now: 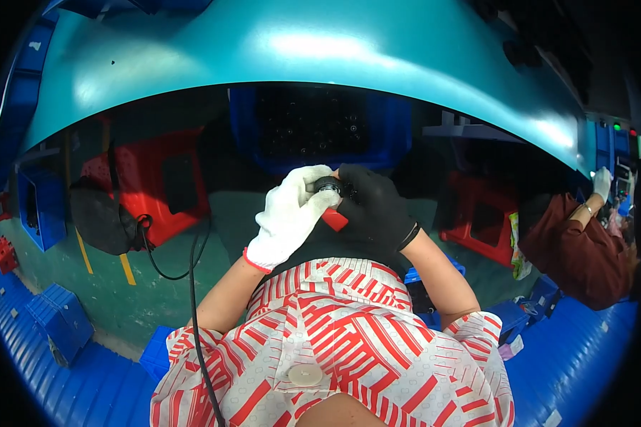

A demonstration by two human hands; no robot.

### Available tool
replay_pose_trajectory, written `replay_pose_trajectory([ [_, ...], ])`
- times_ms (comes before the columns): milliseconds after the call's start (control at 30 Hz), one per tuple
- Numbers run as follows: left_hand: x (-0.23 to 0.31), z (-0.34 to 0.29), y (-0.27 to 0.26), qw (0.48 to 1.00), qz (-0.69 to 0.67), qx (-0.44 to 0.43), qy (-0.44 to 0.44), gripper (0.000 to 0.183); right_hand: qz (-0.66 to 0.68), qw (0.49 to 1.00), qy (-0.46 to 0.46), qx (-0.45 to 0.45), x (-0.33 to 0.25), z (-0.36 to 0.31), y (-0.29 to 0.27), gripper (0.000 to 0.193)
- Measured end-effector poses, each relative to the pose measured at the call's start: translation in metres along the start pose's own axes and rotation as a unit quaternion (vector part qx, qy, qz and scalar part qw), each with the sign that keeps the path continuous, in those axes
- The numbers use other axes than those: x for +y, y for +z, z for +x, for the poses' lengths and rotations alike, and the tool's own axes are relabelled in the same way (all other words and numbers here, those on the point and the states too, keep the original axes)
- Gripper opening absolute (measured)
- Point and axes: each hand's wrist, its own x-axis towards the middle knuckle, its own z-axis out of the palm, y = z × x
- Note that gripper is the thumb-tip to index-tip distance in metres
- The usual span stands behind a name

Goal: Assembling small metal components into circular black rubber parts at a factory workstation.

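My left hand (290,213) wears a white glove and grips a small black round part (329,185) from its left side. My right hand (376,206) wears a black glove and closes on the same part from the right. A red-handled tool (335,220) pokes out below, between both hands; which hand holds it I cannot tell. The hands sit just under the edge of a wide teal table (320,50).
A blue bin (320,128) of small dark parts sits under the table. Red stools (149,185) (481,213) stand left and right. A black bag (100,213) with a cable lies left. Another person's sleeve (577,249) is at the right. Blue crates (57,320) ring the floor.
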Motion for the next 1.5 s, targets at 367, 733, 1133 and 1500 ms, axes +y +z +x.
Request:
replay_pose_trajectory([
  [367,0.002,0.004,0.002,0.991,-0.117,0.001,-0.06,0.035,0.089,0.993,0.075,0.028,0.003,-0.003,0.01,0.029],
  [733,0.007,0.007,-0.006,0.995,-0.032,-0.074,-0.055,0.036,0.067,0.996,0.051,0.006,0.014,-0.008,0.006,0.039],
  [1133,0.0,0.003,-0.007,0.985,0.163,-0.061,0.017,0.031,-0.052,0.998,-0.013,-0.039,0.015,-0.005,0.007,0.037],
  [1500,0.009,0.011,-0.009,0.975,-0.176,-0.056,-0.127,0.032,0.073,0.995,0.023,0.057,0.007,-0.008,0.016,0.032],
])
